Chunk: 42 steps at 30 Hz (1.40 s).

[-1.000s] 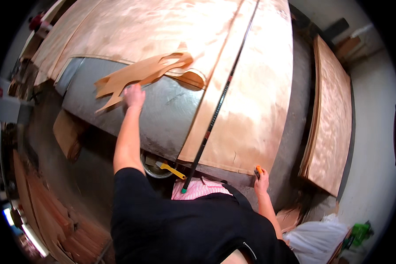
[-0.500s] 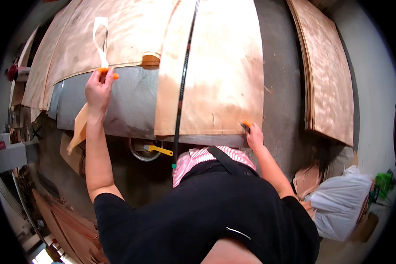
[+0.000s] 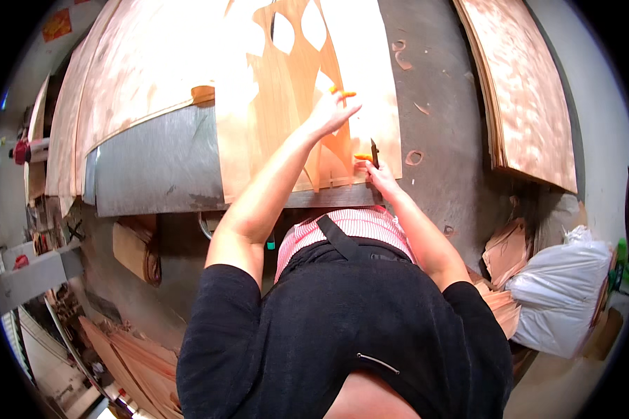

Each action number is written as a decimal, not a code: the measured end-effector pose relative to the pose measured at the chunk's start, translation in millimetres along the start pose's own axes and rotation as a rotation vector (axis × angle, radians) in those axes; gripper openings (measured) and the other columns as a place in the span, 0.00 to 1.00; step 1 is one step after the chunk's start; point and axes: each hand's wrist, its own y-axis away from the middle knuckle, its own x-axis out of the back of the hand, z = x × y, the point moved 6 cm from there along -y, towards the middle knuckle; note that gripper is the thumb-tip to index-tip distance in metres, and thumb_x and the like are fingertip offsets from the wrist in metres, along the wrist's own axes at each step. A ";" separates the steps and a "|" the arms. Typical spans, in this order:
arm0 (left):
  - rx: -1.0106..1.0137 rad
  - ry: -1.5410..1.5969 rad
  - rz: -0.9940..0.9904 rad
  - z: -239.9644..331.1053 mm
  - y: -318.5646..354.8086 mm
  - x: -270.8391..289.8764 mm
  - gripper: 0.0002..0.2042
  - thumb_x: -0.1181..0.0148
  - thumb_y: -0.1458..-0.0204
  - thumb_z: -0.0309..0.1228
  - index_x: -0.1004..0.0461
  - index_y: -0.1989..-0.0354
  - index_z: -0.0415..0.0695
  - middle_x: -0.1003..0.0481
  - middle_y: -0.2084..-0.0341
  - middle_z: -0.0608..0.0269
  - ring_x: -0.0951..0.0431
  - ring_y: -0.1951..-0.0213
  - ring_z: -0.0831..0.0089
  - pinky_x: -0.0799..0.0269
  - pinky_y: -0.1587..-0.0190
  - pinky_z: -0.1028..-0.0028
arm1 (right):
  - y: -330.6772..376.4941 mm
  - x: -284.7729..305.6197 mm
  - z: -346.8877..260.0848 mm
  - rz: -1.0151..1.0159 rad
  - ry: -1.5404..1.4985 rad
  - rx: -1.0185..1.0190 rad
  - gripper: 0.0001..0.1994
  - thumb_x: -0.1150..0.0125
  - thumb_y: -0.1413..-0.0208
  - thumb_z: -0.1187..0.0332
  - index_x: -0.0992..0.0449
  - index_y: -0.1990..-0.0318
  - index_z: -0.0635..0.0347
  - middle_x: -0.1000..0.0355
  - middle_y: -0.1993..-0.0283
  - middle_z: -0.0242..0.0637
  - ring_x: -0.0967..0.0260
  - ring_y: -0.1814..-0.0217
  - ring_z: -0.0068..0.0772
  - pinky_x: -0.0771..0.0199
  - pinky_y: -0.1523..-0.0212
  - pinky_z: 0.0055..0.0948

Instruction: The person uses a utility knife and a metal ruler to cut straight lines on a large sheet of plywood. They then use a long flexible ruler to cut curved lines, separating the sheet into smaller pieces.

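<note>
A thin tan wood veneer sheet (image 3: 286,91) with leaf-shaped cutouts overlies a paler veneer sheet (image 3: 237,160) on the bench in front of me. My left hand (image 3: 330,113), with orange finger covers, reaches across to the cut sheet's right edge. Its fingers appear closed on that edge, though the grip is partly hidden. Lower and to the right, near the bench's front edge, my right hand (image 3: 382,176) grips a dark knife (image 3: 374,153), blade pointing away from me. An orange cover is on one finger of this hand too.
Bare metal bench top (image 3: 154,164) shows at left, beside more large veneer sheets (image 3: 133,70). A veneer stack (image 3: 517,98) stands at right across a strip of floor (image 3: 430,105) strewn with scraps. A white sack (image 3: 559,297) sits at lower right.
My left hand has moved right from the left side, and the pale strip it held is out of sight. The cutout sheet now appears. My right hand has shifted slightly left and farther away.
</note>
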 end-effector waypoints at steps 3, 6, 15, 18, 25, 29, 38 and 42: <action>0.075 0.346 -0.239 -17.9 11.8 -13.9 0.17 0.46 0.50 0.36 0.31 0.53 0.43 0.29 0.58 0.57 0.30 0.54 0.71 0.37 0.51 0.77 | 0.1 12.6 16.3 0.141 -0.128 -0.133 0.14 0.59 0.41 0.65 0.30 0.54 0.60 0.28 0.65 0.27 0.47 0.81 0.11 0.44 0.80 0.12; 0.359 0.619 0.028 -86.5 56.4 6.2 0.18 0.44 0.54 0.36 0.30 0.55 0.42 0.29 0.60 0.51 0.30 0.53 0.65 0.35 0.53 0.71 | 7.8 17.5 17.6 0.130 -0.176 -0.134 0.16 0.60 0.41 0.63 0.33 0.51 0.62 0.27 0.62 0.29 0.49 0.81 0.10 0.47 0.82 0.10; 0.454 -0.061 0.350 -159.6 210.1 26.5 0.26 0.39 0.59 0.35 0.37 0.51 0.38 0.30 0.67 0.54 0.29 0.62 0.61 0.33 0.58 0.68 | 6.5 12.9 12.2 0.302 0.087 -0.016 0.14 0.48 0.47 0.61 0.29 0.59 0.61 0.27 0.69 0.29 0.44 0.78 0.14 0.41 0.77 0.16; 0.748 0.069 0.150 -142.3 215.4 28.7 0.22 0.39 0.60 0.37 0.32 0.56 0.40 0.28 0.70 0.57 0.27 0.68 0.62 0.32 0.65 0.67 | 6.9 9.6 -0.9 0.411 0.440 0.041 0.18 0.39 0.56 0.57 0.29 0.66 0.64 0.28 0.73 0.34 0.32 0.67 0.26 0.32 0.66 0.28; 0.721 0.200 0.117 -151.1 196.7 29.7 0.15 0.40 0.58 0.34 0.28 0.64 0.38 0.26 0.74 0.61 0.26 0.72 0.72 0.32 0.68 0.74 | -2.6 1.4 -2.4 0.449 0.919 0.187 0.15 0.37 0.60 0.62 0.29 0.68 0.62 0.29 0.74 0.38 0.30 0.70 0.33 0.32 0.68 0.30; 0.838 1.085 0.153 -162.8 186.2 5.8 0.12 0.46 0.51 0.28 0.32 0.58 0.39 0.26 0.70 0.65 0.26 0.70 0.79 0.30 0.69 0.78 | -16.0 22.5 -13.2 0.457 0.534 0.151 0.11 0.38 0.57 0.66 0.30 0.71 0.64 0.33 0.79 0.29 0.38 0.77 0.19 0.36 0.74 0.22; 0.905 1.010 -0.155 -139.8 152.4 -38.6 0.13 0.44 0.52 0.34 0.31 0.59 0.44 0.28 0.72 0.71 0.30 0.73 0.83 0.38 0.73 0.86 | 14.6 19.1 -60.0 0.394 0.282 0.247 0.10 0.45 0.48 0.63 0.27 0.70 0.61 0.33 0.80 0.26 0.38 0.79 0.15 0.39 0.76 0.17; 0.801 0.894 -0.187 -123.2 143.1 -59.0 0.15 0.44 0.53 0.35 0.31 0.59 0.40 0.29 0.74 0.67 0.30 0.75 0.82 0.34 0.76 0.83 | 15.5 -16.8 -5.1 0.151 0.449 -0.102 0.15 0.44 0.50 0.56 0.27 0.71 0.62 0.32 0.81 0.30 0.35 0.79 0.20 0.36 0.75 0.22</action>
